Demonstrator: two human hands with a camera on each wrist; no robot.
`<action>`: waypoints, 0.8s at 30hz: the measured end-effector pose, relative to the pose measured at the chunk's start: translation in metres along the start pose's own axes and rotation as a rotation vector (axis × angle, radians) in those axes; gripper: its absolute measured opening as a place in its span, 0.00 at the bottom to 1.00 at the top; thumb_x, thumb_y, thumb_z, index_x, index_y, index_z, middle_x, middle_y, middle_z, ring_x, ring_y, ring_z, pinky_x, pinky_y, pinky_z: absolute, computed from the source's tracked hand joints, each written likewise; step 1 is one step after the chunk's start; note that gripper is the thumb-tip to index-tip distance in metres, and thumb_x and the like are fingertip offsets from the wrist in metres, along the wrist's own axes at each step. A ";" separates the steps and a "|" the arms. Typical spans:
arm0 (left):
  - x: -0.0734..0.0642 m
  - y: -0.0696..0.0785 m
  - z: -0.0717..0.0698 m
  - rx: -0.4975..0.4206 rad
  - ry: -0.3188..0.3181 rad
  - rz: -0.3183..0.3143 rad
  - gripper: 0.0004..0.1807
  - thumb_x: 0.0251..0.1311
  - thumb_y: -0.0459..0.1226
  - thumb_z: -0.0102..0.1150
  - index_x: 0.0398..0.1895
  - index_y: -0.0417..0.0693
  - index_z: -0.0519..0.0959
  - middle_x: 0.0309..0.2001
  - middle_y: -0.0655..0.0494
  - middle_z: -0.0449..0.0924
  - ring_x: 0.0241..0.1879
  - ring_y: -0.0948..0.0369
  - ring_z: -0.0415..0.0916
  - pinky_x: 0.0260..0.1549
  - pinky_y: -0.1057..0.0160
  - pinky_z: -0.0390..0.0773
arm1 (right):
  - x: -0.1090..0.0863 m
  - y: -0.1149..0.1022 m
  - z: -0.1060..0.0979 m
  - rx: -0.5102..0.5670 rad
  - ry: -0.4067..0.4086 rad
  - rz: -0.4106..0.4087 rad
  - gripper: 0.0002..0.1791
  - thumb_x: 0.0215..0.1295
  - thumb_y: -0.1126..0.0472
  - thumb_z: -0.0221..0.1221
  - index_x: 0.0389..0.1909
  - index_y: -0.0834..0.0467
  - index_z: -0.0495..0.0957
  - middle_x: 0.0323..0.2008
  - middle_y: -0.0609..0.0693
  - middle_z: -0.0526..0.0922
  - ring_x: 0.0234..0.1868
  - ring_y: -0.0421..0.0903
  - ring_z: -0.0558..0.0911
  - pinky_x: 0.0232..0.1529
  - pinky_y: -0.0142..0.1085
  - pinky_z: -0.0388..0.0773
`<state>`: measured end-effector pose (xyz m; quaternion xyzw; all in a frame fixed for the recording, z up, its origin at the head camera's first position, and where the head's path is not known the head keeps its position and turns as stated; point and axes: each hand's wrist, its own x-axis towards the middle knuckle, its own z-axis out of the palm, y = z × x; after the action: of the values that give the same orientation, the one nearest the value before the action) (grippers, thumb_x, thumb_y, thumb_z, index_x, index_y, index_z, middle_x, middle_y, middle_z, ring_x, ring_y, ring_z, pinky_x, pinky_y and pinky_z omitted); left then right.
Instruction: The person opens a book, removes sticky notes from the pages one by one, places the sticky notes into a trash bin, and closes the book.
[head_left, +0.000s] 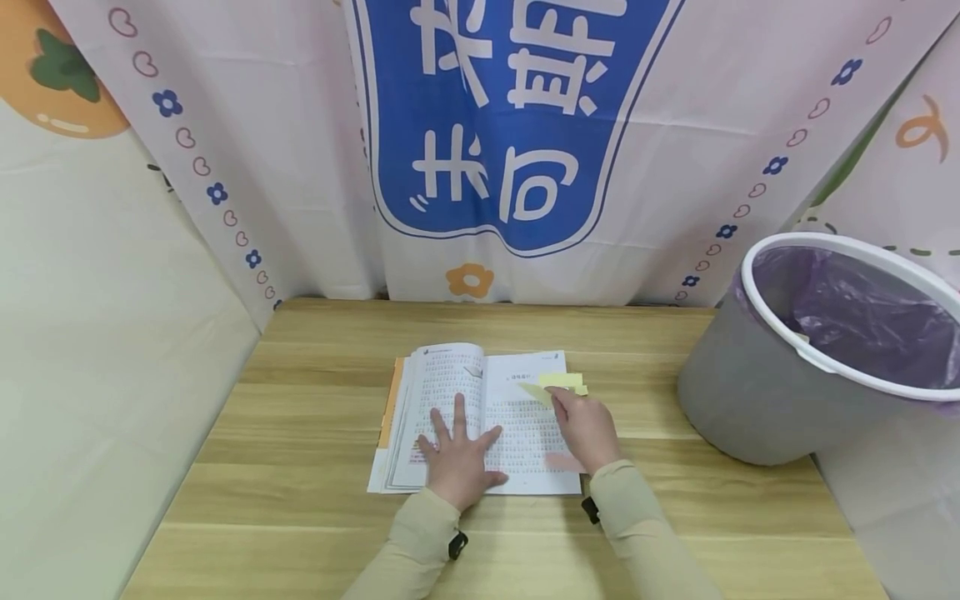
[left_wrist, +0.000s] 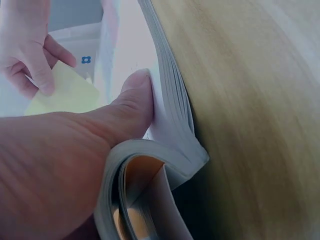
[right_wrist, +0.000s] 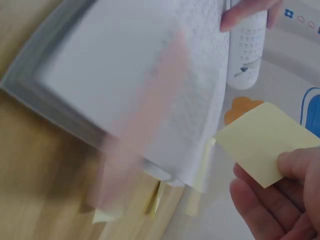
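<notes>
An open book (head_left: 525, 364) lies on the table, its pages covered with printed text. My left hand (head_left: 459, 465) rests on it with fingers spread across the fold and left page. In the left wrist view, the left thumb (left_wrist: 134, 102) presses the page beside the fold. Over the right page, my right hand (head_left: 591, 432) pinches a pale yellow sticky note (right_wrist: 265, 142) by one edge between thumb and fingers. A translucent pink strip (right_wrist: 150, 107) lies across the right page's edge, blurred in the right wrist view. Yellow tabs (head_left: 564, 380) stick out past that page's upper right edge.
A grey bin (head_left: 750, 392) with a white rim and a purple liner stands at the right of the wooden table (head_left: 300, 417). Behind the table's far edge hangs a printed curtain (head_left: 315, 167). Pink and yellow marks show low on the left page.
</notes>
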<state>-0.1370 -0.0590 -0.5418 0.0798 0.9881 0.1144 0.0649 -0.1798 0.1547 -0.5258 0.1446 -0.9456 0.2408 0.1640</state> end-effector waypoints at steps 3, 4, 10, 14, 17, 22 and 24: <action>0.000 0.000 0.001 0.004 -0.001 -0.001 0.42 0.44 0.63 0.71 0.68 0.72 0.73 0.78 0.38 0.30 0.70 0.24 0.35 0.56 0.20 0.52 | 0.001 0.004 -0.005 0.002 0.043 -0.015 0.11 0.67 0.68 0.61 0.48 0.61 0.85 0.24 0.54 0.85 0.13 0.36 0.65 0.19 0.33 0.70; 0.001 0.000 0.001 0.005 0.001 0.001 0.42 0.44 0.63 0.71 0.67 0.71 0.73 0.78 0.38 0.30 0.70 0.24 0.35 0.56 0.20 0.52 | 0.001 0.005 -0.007 0.005 0.052 -0.019 0.11 0.67 0.68 0.61 0.48 0.61 0.85 0.22 0.54 0.84 0.13 0.36 0.65 0.18 0.32 0.69; 0.001 0.001 0.001 -0.003 -0.003 0.001 0.42 0.44 0.63 0.71 0.68 0.71 0.72 0.78 0.39 0.29 0.70 0.24 0.34 0.57 0.20 0.51 | -0.003 0.008 -0.028 -0.009 0.118 -0.042 0.11 0.64 0.71 0.63 0.47 0.63 0.85 0.28 0.56 0.86 0.13 0.36 0.66 0.16 0.30 0.69; 0.001 0.001 0.001 -0.010 -0.004 0.000 0.42 0.44 0.63 0.71 0.68 0.71 0.72 0.78 0.39 0.29 0.70 0.24 0.33 0.57 0.20 0.50 | -0.005 0.009 -0.049 -0.034 0.202 -0.096 0.12 0.60 0.72 0.65 0.45 0.63 0.85 0.33 0.59 0.88 0.17 0.45 0.80 0.18 0.36 0.78; 0.001 0.001 0.002 -0.010 -0.007 0.000 0.42 0.44 0.63 0.71 0.68 0.71 0.72 0.78 0.39 0.29 0.70 0.24 0.33 0.57 0.20 0.50 | -0.005 0.013 -0.064 -0.047 0.262 -0.139 0.12 0.57 0.74 0.66 0.43 0.63 0.85 0.33 0.59 0.88 0.23 0.51 0.85 0.22 0.40 0.82; 0.001 0.001 0.001 -0.012 -0.006 -0.002 0.43 0.44 0.63 0.71 0.68 0.71 0.72 0.78 0.39 0.29 0.70 0.24 0.33 0.57 0.20 0.50 | -0.005 0.018 -0.093 -0.085 0.337 -0.191 0.13 0.56 0.75 0.67 0.43 0.64 0.85 0.32 0.59 0.87 0.24 0.53 0.86 0.22 0.43 0.82; 0.001 0.001 0.001 -0.013 -0.004 -0.005 0.43 0.43 0.63 0.71 0.68 0.71 0.72 0.78 0.39 0.29 0.70 0.24 0.32 0.57 0.20 0.49 | -0.005 0.019 -0.106 -0.104 0.374 -0.207 0.14 0.55 0.75 0.66 0.43 0.64 0.85 0.33 0.59 0.87 0.26 0.54 0.86 0.23 0.45 0.82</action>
<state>-0.1380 -0.0579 -0.5431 0.0771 0.9874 0.1207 0.0679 -0.1562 0.2252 -0.4477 0.1853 -0.8898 0.1962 0.3679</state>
